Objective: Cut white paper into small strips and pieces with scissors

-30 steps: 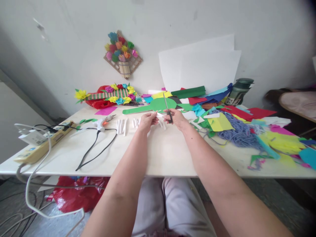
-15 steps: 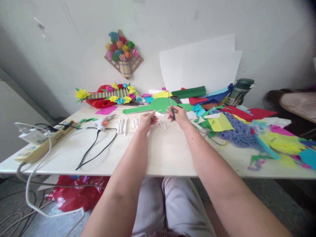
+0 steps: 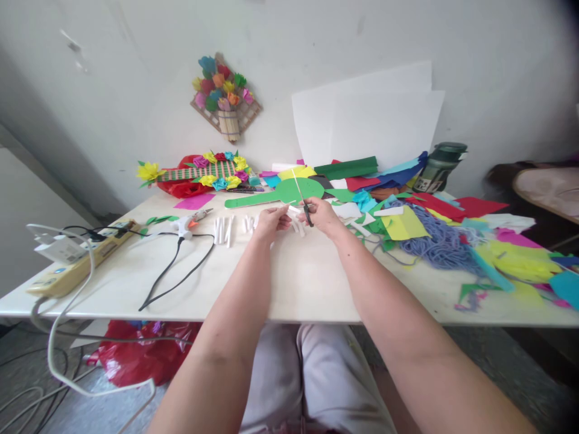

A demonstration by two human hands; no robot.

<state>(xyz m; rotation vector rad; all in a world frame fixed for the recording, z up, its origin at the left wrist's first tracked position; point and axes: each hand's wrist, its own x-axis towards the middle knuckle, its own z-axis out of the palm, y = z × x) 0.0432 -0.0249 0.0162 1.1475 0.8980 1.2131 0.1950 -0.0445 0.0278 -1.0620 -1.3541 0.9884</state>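
2 bare hands meet over the middle of the bench (image 3: pixel 312 295). The left hand (image 3: pixel 274 220) is nearly closed, thumb and fingers pinched on a small white piece (image 3: pixel 294 211) that sits in the gap between the hands. The right hand (image 3: pixel 319 216) is curled round the dark handles of 1 pair of scissors (image 3: pixel 307 212), blades pointing up and away; whether they touch the white piece cannot be told.

Just beyond the hands lies 1 green cut-out (image 3: pixel 298 190), round with a long strip running left. White rolls (image 3: pixel 221 232) lie on the bench left of the left hand, about 4 in the leftmost group; others near the hands overlap too much to count.

Further left are 1 glue gun (image 3: pixel 184 227) with a black cord and 1 power strip (image 3: pixel 84 260). Behind them rests 1 flower-trimmed ornament (image 3: pixel 194 174). To the right spread coloured papers (image 3: pixel 407 223), too many to count, 1 heap of blue-grey yarn (image 3: pixel 441 247) and, at the back, 1 dark bottle (image 3: pixel 438 169).

2 large white sheets (image 3: pixel 366 126) lean on the pale grey wall (image 3: pixel 136 72), where 1 flower hanging (image 3: pixel 228 125) is fixed. Below the bench, 1 red bag (image 3: pixel 140 358) sits on the floor (image 3: pixel 97 410).
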